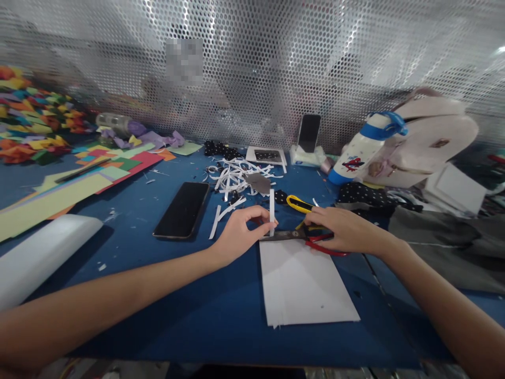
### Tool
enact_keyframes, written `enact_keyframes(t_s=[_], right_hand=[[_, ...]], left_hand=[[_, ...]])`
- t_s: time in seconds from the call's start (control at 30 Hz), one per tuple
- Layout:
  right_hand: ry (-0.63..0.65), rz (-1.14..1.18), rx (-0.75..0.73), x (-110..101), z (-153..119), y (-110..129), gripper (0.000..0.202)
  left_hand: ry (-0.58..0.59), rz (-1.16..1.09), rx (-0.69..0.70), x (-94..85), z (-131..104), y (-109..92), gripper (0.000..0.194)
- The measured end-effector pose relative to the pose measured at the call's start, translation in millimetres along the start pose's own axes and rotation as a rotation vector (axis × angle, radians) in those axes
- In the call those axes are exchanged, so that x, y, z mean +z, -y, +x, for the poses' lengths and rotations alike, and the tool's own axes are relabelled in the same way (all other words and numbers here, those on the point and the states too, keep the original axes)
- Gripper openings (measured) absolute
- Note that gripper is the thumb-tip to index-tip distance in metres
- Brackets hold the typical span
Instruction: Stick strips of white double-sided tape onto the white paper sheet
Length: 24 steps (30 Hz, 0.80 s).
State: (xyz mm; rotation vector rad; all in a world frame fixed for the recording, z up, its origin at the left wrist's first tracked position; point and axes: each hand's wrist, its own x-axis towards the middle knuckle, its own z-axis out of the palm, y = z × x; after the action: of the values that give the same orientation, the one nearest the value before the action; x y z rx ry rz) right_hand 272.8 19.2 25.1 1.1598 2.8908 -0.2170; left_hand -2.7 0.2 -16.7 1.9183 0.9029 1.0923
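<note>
My left hand [246, 231] pinches a narrow white paper strip [272, 205] upright between thumb and fingertips. From the right, my right hand [339, 226] is closed around the red-handled scissors [294, 235], whose dark blades point left toward the lower end of the strip. Whether the blades touch the strip I cannot tell. Just below the scissors lies a stack of white paper [307, 289], flat on the blue table [189, 326]. A yellow and black handle [298, 203] shows just beyond my right hand; the rest of that tool is hidden.
Cut white strips [232, 176] lie heaped ahead, with a black phone [182, 210] left of them. Coloured paper [94, 173] spreads at left near a white rounded object [47, 255]. A bottle [359, 150], a propped phone [309, 132] and a pale bag [430, 137] stand behind.
</note>
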Motion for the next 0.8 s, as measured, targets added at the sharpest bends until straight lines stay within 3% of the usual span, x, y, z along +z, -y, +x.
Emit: enact_keyframes(t_s=[0.23, 0.8], right_hand=[[0.000, -0.148, 0.024, 0.8, -0.6, 6.3, 0.037], [-0.031, -0.089, 0.009, -2.7, -2.0, -1.2, 0.035]], left_hand=[[-0.031, -0.002, 0.005, 0.1, -1.1, 0.3, 0.017], [-0.210, -0.035, 0.025, -3.5, 0.3, -1.1, 0.017]])
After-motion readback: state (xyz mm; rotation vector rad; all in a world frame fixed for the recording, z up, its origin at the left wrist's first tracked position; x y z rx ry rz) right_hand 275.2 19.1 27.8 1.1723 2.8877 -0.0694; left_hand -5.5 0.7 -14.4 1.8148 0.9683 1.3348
